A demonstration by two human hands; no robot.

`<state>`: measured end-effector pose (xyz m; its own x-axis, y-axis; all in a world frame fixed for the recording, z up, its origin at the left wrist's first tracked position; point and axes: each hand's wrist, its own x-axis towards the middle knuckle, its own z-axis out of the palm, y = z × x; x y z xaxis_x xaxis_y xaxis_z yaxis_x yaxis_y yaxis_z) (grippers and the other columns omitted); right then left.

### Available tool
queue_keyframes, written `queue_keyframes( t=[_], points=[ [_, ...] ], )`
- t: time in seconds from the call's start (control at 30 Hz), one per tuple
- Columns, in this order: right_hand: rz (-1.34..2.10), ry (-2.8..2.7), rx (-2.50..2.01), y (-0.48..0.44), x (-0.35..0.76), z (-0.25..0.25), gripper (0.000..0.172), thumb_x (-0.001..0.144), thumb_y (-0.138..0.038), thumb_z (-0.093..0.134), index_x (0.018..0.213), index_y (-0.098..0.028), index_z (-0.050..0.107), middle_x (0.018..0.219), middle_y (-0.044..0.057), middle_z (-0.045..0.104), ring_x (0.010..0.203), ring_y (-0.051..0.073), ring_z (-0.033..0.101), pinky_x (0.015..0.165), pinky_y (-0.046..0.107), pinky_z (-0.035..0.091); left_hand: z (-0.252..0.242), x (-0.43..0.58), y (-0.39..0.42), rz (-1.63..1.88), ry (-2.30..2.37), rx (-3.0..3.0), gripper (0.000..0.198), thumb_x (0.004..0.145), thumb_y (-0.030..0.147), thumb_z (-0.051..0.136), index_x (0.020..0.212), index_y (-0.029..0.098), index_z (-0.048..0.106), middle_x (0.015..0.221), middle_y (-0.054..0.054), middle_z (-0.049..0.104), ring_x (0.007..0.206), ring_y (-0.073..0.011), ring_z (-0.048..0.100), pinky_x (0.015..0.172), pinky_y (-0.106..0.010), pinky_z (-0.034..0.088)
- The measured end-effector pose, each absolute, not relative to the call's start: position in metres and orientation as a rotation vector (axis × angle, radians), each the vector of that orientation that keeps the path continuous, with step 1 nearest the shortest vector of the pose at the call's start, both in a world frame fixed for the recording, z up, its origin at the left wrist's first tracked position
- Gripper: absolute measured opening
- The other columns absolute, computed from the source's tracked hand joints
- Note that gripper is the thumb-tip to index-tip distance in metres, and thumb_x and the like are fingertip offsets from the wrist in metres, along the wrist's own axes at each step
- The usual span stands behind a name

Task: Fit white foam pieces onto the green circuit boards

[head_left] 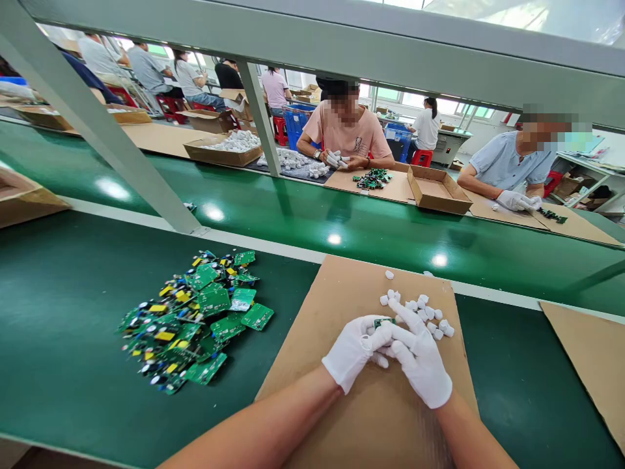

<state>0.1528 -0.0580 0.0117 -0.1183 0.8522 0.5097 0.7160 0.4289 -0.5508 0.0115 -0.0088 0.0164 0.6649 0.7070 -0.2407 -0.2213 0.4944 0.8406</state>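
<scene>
Both my hands wear white gloves and meet above a cardboard sheet. My left hand is closed around a small green circuit board, of which only the upper edge shows between the fingers. From the other side my right hand presses on the same board with thumb and fingers, its index finger stretched forward. Gloved fingers hide most of the board. Just beyond my right hand lie several small white caps on the cardboard. To the left, a heap of green circuit boards with yellow and blue components rests on the green bench.
A grey slanted post and overhead beam frame the bench. Across the green belt, two co-workers in gloves handle parts beside a cardboard tray. Another cardboard sheet lies right; a box stands left.
</scene>
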Motion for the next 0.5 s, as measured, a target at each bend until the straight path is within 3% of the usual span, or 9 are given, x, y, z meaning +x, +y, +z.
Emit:
queue_keyframes(
  t=[0.1,0.17,0.33,0.5],
  points=[
    [0.601,-1.653,-1.288,-0.060,0.152,0.009,0.047,0.091,-0.044,0.034,0.134,-0.026,0.039,0.137,0.007,0.043,0.124,0.025,0.042,0.103,0.045,0.034,0.022,0.012,-0.007,0.617,0.643,0.951,0.036,0.066,0.042,0.069,0.081,0.010,0.060,0.068,-0.005,0.059,0.058,-0.0109,0.057,0.046,-0.018,0.046],
    [0.718,-1.550,-1.319,-0.059,0.150,0.005,0.059,0.088,-0.047,0.041,0.139,-0.023,0.028,0.132,0.009,0.048,0.121,0.026,0.045,0.102,0.045,0.034,0.023,0.013,-0.007,0.635,0.667,0.969,0.037,0.065,0.043,0.070,0.080,0.011,0.060,0.066,-0.004,0.060,0.053,-0.0100,0.056,0.046,-0.019,0.046],
    [0.973,-1.506,-1.469,-0.056,0.147,0.000,0.057,0.086,-0.046,0.046,0.135,-0.018,0.040,0.099,0.008,0.068,0.104,0.024,0.058,0.092,0.038,0.046,0.015,0.014,-0.008,0.613,0.708,0.924,0.035,0.065,0.043,0.070,0.071,0.011,0.057,0.061,-0.004,0.061,0.049,-0.0102,0.055,0.046,-0.021,0.046],
    [0.963,-1.355,-1.446,-0.057,0.152,0.002,0.047,0.089,-0.046,0.041,0.130,-0.024,0.046,0.121,0.005,0.059,0.118,0.022,0.049,0.101,0.037,0.039,0.011,0.009,-0.006,0.556,0.464,0.664,0.040,0.073,0.046,0.062,0.096,0.013,0.060,0.088,-0.010,0.064,0.076,-0.0192,0.064,0.061,-0.027,0.051]
  ],
)
